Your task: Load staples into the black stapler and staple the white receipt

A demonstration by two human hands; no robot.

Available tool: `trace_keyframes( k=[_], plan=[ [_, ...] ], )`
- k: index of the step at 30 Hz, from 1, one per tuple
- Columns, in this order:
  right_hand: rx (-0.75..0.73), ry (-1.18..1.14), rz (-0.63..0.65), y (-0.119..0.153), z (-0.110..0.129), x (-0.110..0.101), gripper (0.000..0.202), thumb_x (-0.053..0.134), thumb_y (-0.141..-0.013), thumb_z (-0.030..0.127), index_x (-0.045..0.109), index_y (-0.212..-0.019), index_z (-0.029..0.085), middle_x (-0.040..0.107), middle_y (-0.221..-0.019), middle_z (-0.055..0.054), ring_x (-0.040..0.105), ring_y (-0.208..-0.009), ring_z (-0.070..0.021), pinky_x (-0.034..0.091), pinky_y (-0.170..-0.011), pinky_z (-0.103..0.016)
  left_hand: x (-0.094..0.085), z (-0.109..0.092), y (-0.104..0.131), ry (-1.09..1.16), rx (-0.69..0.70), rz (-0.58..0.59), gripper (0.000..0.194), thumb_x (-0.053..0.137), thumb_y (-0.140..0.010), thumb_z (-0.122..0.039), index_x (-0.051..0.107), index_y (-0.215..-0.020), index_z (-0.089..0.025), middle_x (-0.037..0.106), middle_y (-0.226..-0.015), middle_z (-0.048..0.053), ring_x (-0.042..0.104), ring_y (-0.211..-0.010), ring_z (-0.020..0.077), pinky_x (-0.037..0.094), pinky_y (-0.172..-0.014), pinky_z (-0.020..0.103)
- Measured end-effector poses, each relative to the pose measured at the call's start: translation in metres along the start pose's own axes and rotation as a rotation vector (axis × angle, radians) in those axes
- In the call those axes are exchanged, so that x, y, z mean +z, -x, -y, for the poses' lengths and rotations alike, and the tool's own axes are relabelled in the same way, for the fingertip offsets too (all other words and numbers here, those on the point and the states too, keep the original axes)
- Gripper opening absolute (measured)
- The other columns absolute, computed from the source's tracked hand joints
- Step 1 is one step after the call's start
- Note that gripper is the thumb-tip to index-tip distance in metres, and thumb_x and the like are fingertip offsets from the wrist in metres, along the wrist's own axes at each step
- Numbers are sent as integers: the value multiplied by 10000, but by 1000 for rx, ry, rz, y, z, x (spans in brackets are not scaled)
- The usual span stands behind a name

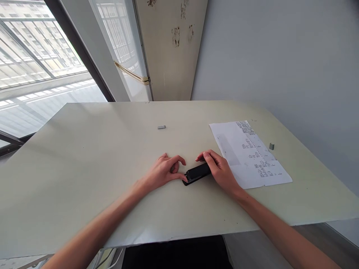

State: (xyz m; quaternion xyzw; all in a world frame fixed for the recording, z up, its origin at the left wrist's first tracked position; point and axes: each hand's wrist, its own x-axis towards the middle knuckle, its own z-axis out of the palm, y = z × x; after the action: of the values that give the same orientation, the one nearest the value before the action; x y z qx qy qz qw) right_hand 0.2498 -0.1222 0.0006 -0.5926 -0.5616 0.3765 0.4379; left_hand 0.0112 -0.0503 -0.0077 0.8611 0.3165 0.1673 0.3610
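A black stapler (198, 172) lies on the pale table (84, 168) in front of me, slanting up to the right. My left hand (165, 170) is at its left end, thumb touching the tip, index finger curved and apart from the thumb, with nothing between them. My right hand (217, 168) is closed round the stapler's right end, which its fingers partly hide. Beyond my hands lies a small grey strip of staples (161, 127).
Printed paper sheets (249, 157) lie to the right, close beside my right hand. Past their right edge stands a small grey block (272, 146). A wall rises behind the table on the right, and a window (36, 48) is at the left.
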Motion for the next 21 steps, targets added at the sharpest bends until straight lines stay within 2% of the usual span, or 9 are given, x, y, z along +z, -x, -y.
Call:
trace_keyframes(
  k=[9,16,21],
  plan=[
    [-13,3,-24,1,-3,1,397,455,-1068,550,694,-917,271,765,-1040,-40,682,-1011,-240,503,-913,-360,2,1,-1,-11,-17,-2,480,751,-857,-691,657,-1044,-259,596,-686,-76,565,-688,149,434,-916,353],
    [6,-31,-96,4,-3,3,322,567,-1017,558,668,-949,260,739,-1026,-52,682,-1030,-251,523,-815,-342,3,0,-1,-38,-8,-5,494,739,-861,-705,673,-1042,-251,589,-676,-73,570,-694,150,430,-899,338],
    [6,-36,-111,4,-3,4,324,581,-1007,561,671,-968,253,741,-1035,-61,690,-1031,-254,535,-796,-343,3,0,0,-48,-13,-12,513,719,-866,-724,674,-1046,-246,587,-678,-71,562,-689,145,427,-903,339]
  ],
)
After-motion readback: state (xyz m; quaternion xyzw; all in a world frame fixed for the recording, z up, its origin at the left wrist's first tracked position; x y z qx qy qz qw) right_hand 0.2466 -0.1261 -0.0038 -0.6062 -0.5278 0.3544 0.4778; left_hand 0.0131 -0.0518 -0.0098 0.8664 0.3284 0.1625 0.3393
